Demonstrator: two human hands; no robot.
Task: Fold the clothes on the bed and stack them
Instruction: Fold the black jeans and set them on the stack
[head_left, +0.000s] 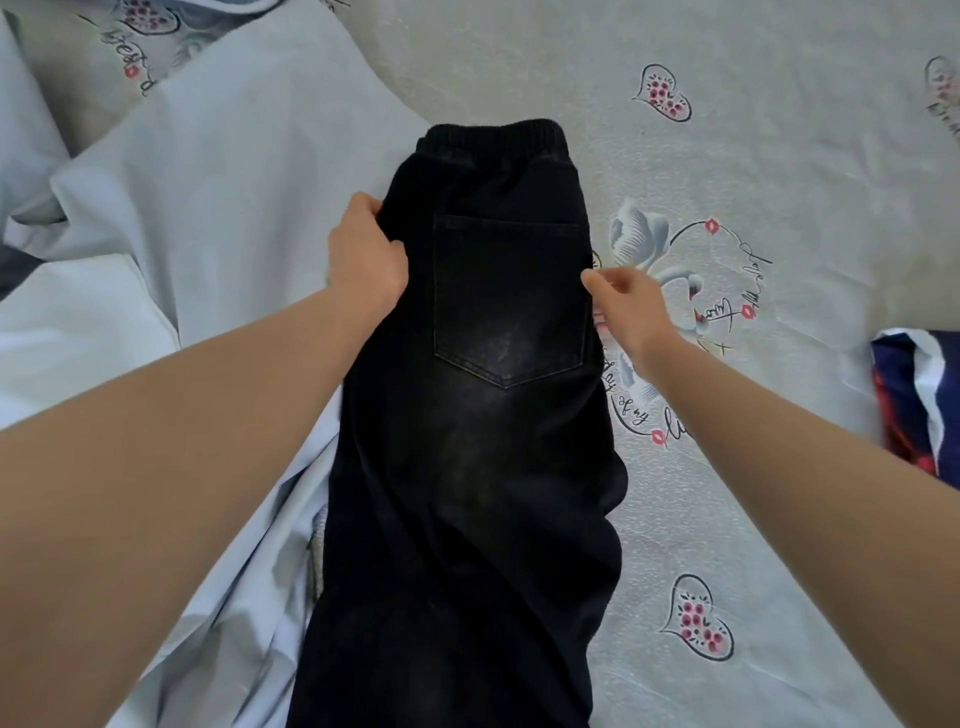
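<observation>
Black faded denim trousers (483, 415) with an elastic waistband lie lengthwise on the bed, folded in half along their length, one leg over the other. The waistband is at the far end; the legs run toward the camera and off the bottom edge. One back pocket (511, 301) faces up, stitched and pointed at its lower edge. The cloth below the pocket is rumpled.

Left hand (366, 249): on the trousers' left edge, level with the top of the pocket. Fingers curl over the edge and grip the denim.

Right hand (631, 306): at the trousers' right edge, level with the middle of the pocket. Thumb and fingertips meet at the side seam. It seems to pinch the edge, but the contact is partly hidden.

To the right of the trousers and under them is a grey-beige bed sheet (727, 493) printed with hearts, swans and script.

Left of the trousers is a heap of pale blue and white cloth (218, 171). The trousers' left edge overlaps it.

Far right of the trousers, at the frame edge, lies a navy, red and white cloth item (917, 405). It is well apart from the trousers and only partly in view.
</observation>
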